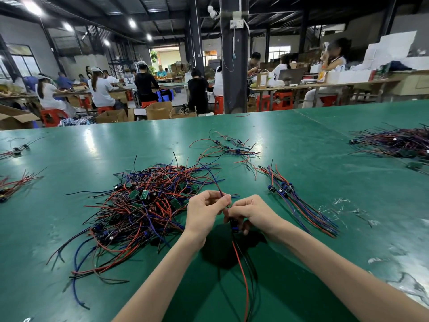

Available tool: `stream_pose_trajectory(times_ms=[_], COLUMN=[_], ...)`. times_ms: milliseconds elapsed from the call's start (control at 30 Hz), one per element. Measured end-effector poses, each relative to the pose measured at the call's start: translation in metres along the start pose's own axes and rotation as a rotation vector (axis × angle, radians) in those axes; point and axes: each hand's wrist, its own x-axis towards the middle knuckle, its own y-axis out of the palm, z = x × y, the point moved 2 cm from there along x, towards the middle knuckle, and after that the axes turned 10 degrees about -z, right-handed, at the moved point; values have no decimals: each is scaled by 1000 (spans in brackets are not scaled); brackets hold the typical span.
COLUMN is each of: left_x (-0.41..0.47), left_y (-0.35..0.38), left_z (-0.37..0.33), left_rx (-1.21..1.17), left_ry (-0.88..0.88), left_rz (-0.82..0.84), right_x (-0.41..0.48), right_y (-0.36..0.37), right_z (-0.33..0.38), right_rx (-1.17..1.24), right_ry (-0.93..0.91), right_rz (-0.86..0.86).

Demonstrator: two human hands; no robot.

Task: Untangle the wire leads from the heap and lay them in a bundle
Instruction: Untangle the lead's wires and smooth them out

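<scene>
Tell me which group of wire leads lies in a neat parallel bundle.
The bundle just right of the right hand: its leads run side by side, while the big heap is tangled.

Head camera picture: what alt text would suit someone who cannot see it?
A person's left hand and right hand hold one wire lead above a green table. A tangled heap of leads lies to their left, a straightened bundle to their right.

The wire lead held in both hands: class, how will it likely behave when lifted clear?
Probably floppy: the lead droops below the right hand. Likely light: the left hand pinches it with fingertips. It may snag, since a strand runs toward the heap.
</scene>
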Motion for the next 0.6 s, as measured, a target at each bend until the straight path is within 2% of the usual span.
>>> stream_pose_trajectory(times_ms=[467,600], left_x=[-1,1], left_y=[-1,-1], left_z=[-1,1], left_rx=[44,153], left_ry=[-13,74], left_rz=[6,-8], right_x=[-1,0], right_y=[-1,-1], right_z=[1,-1], right_rx=[-74,-73], right_ry=[-26,-21], right_rz=[-50,-59])
